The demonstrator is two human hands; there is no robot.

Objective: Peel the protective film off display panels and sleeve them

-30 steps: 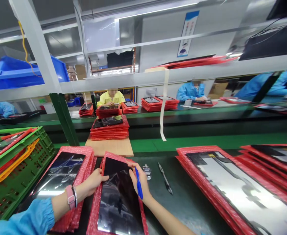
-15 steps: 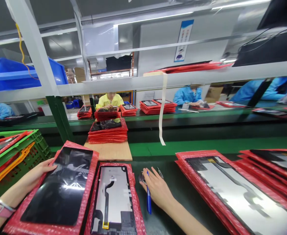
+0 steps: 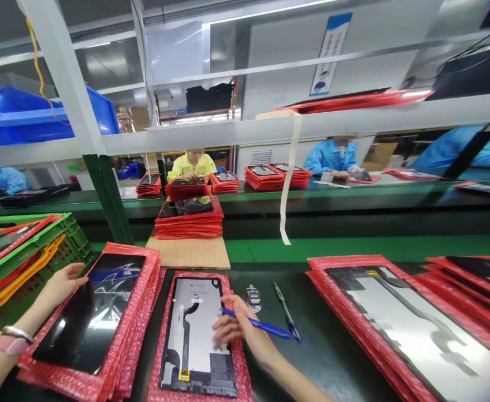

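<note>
My left hand (image 3: 63, 282) rests with its fingers loosely spread on the far left edge of the dark-screened panel (image 3: 88, 315), which tops a pile of red bubble-wrap sleeves (image 3: 138, 312). My right hand (image 3: 234, 329) is blurred, its fingers pinching a blue pen (image 3: 265, 328) over the back-up panel (image 3: 195, 329) on the bench (image 3: 328, 346). Just beyond those fingers lie a small metal clip (image 3: 253, 296) and tweezers (image 3: 286, 310). A green crate (image 3: 39, 245) sits left of my left fingers.

I'm looking at a factory floor, an electronics assembly line: a green conveyor belt (image 3: 354, 245) runs past the workbenches (image 3: 332, 346), display panels (image 3: 188, 312) lie in stacked red bubble-wrap sleeves (image 3: 188, 226), workers (image 3: 328, 159) in blue smocks sit opposite, and blue bins (image 3: 19, 117) rest on steel racking (image 3: 354, 120) overhead.
</note>
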